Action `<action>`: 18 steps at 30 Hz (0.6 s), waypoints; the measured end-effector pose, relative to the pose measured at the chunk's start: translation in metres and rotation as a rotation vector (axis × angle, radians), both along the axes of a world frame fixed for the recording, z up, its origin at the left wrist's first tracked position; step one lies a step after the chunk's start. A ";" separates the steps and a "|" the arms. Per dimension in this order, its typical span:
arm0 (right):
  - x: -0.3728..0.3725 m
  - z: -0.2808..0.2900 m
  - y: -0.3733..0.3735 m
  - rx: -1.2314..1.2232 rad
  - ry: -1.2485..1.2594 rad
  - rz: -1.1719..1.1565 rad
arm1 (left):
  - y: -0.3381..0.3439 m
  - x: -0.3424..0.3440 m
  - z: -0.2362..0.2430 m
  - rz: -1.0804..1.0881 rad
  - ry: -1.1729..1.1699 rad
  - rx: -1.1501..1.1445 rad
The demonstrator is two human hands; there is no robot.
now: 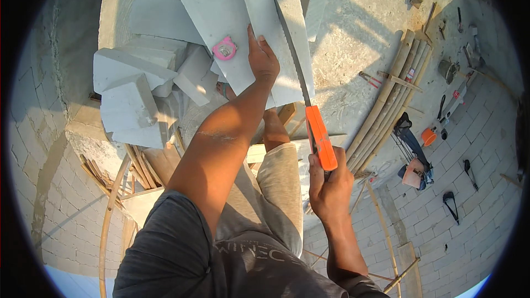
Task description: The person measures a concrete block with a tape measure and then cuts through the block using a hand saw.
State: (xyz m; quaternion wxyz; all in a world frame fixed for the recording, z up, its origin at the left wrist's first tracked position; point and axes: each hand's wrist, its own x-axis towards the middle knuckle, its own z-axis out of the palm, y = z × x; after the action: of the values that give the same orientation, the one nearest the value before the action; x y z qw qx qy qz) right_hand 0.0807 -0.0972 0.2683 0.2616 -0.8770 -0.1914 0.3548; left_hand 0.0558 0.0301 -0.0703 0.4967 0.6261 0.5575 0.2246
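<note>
We rested our open left hand [264, 62] on the white block [282, 74], seemingly to steady it, our right hand [332, 190] gripping the orange-handled saw [320, 135] at its near end.

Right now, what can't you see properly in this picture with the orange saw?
All in the head view:
- Saw handle: its lower end is covered by the right hand's grip.
- Saw blade: its far end is lost in the dark gap beside the white block.
- White block: its far end is cut off by the top edge.
- Dark bucket: too small to tell what's inside.
</note>
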 end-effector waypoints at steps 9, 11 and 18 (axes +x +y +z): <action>0.076 -0.080 0.081 -0.181 0.058 -0.033 | -0.027 0.032 0.014 -0.012 0.001 -0.213; 0.031 -0.041 0.039 -0.089 0.098 -0.054 | -0.024 0.006 0.010 -0.008 0.003 -0.163; 0.021 -0.065 0.014 0.005 -0.006 -0.048 | -0.014 0.025 0.007 -0.019 0.060 -0.122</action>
State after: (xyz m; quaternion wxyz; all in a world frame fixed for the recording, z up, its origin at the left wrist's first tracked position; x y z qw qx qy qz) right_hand 0.1017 -0.0837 0.2031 0.2716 -0.8818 -0.1721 0.3452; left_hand 0.0806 0.0159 -0.0633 0.5191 0.6064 0.5788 0.1668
